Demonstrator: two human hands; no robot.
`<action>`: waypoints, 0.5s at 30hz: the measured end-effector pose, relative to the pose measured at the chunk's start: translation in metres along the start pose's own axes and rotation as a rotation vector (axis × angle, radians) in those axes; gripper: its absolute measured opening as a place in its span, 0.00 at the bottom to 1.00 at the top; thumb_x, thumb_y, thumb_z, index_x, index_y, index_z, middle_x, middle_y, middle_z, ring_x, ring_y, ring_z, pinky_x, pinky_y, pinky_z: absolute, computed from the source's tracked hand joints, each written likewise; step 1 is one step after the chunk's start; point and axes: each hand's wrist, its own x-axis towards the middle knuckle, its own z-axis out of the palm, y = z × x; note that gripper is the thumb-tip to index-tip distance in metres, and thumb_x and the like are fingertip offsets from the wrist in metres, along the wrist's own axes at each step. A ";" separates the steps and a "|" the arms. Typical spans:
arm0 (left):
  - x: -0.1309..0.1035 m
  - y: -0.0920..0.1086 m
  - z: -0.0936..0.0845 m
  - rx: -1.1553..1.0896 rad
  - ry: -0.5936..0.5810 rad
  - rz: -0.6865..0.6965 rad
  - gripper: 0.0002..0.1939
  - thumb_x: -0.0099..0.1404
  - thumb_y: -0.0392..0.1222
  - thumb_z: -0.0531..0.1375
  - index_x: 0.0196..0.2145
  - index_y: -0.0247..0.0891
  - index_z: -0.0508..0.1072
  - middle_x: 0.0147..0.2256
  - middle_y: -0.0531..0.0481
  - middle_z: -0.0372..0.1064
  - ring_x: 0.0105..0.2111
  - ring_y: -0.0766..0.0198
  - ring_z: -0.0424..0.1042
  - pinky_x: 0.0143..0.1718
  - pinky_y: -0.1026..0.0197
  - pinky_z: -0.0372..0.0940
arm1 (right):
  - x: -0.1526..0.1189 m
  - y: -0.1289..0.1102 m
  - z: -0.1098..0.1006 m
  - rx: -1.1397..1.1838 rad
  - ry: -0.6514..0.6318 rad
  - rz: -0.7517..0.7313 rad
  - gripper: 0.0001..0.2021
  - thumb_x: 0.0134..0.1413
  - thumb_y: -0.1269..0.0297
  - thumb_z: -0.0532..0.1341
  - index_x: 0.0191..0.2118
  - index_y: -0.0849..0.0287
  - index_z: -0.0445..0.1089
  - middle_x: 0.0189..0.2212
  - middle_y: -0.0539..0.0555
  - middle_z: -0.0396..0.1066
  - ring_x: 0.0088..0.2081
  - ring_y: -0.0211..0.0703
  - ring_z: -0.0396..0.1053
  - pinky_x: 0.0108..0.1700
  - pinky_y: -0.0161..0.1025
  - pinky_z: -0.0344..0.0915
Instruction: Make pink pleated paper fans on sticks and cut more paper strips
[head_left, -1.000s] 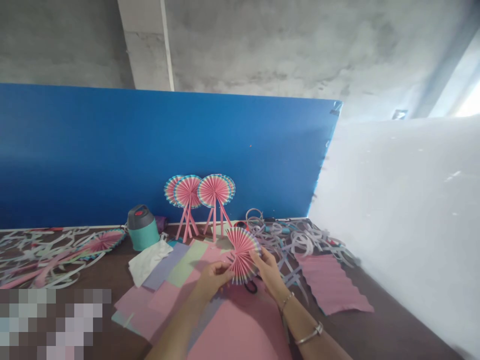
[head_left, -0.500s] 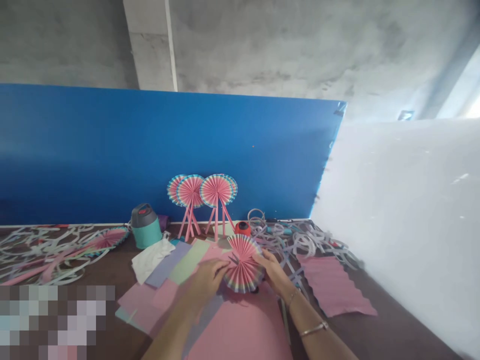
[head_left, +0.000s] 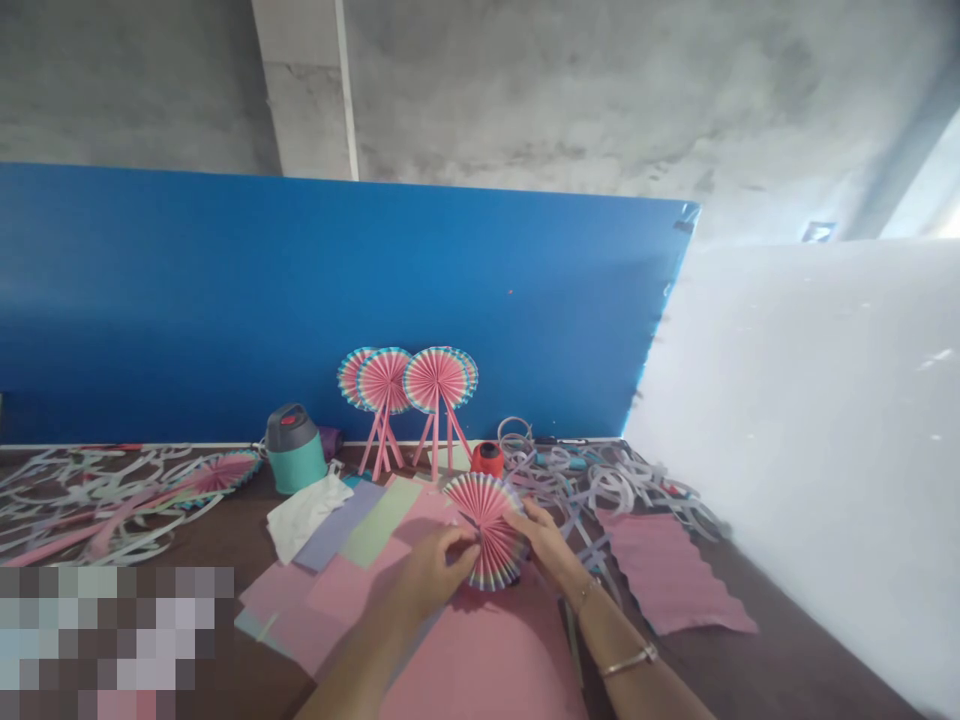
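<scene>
At the middle of the brown surface (head_left: 210, 535), the pleated fan (head_left: 496, 535) was up in front of the person, between both hands, above the flat pink sheet (head_left: 495, 655). Right hand (head_left: 546, 540) had its fingers closed on the fan's right edge; left hand (head_left: 439, 565) had thumb and forefinger nearly together at the fan's left side, near its centre, can't tell if they gripped anything. Just behind the fan sat a red item (head_left: 487, 460), its lower part hidden by the fan. Further back, finished-looking round fans (head_left: 440, 380) stood upright on pink strip legs, overlapping, before the blue panel (head_left: 225, 300). Left of them: teal container (head_left: 296, 465) with dark grey lid, then a crumpled white cloth (head_left: 307, 520) beside flat purple (head_left: 341, 540) and green (head_left: 382, 522) sheets. Loose, curling strips crowded both sides, left tangle (head_left: 82, 490) and right tangle (head_left: 611, 490), the right one near the right hand. A wavy pink sheet (head_left: 675, 570) lay right of the hands, creased in ridges. The held fan was folded, paper-like, in narrow radial pleats, pink with pale multicoloured bands at the rim.
</scene>
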 end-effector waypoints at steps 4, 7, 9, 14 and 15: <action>0.004 -0.001 0.006 -0.134 -0.049 -0.076 0.12 0.56 0.38 0.58 0.38 0.37 0.78 0.36 0.45 0.77 0.36 0.55 0.74 0.38 0.59 0.65 | -0.001 -0.001 0.001 -0.006 -0.001 -0.006 0.13 0.41 0.58 0.68 0.33 0.58 0.74 0.28 0.51 0.75 0.30 0.43 0.70 0.37 0.39 0.65; 0.004 -0.001 0.005 -0.130 -0.069 -0.079 0.14 0.54 0.34 0.56 0.38 0.36 0.77 0.35 0.46 0.77 0.36 0.56 0.74 0.38 0.60 0.66 | -0.001 -0.002 0.002 -0.018 0.004 -0.005 0.13 0.40 0.57 0.68 0.33 0.59 0.75 0.28 0.52 0.75 0.30 0.44 0.70 0.36 0.40 0.65; 0.003 -0.002 0.005 -0.053 -0.024 -0.060 0.15 0.52 0.31 0.56 0.38 0.36 0.77 0.37 0.45 0.77 0.38 0.55 0.74 0.41 0.59 0.65 | 0.000 -0.002 0.002 -0.020 0.011 0.005 0.14 0.39 0.57 0.69 0.33 0.59 0.75 0.28 0.52 0.75 0.30 0.44 0.70 0.36 0.40 0.65; -0.001 -0.001 0.005 0.179 0.073 0.038 0.13 0.58 0.32 0.54 0.38 0.39 0.75 0.39 0.47 0.76 0.40 0.58 0.73 0.44 0.59 0.65 | 0.001 0.000 0.000 -0.019 0.014 0.003 0.16 0.38 0.55 0.69 0.34 0.60 0.74 0.29 0.53 0.75 0.31 0.45 0.71 0.36 0.39 0.66; -0.002 0.000 0.004 0.221 0.065 0.062 0.12 0.60 0.34 0.53 0.38 0.39 0.75 0.38 0.47 0.76 0.39 0.59 0.73 0.42 0.60 0.65 | 0.001 0.000 0.000 -0.014 0.007 -0.001 0.16 0.38 0.55 0.69 0.34 0.60 0.74 0.29 0.53 0.75 0.30 0.44 0.71 0.36 0.39 0.66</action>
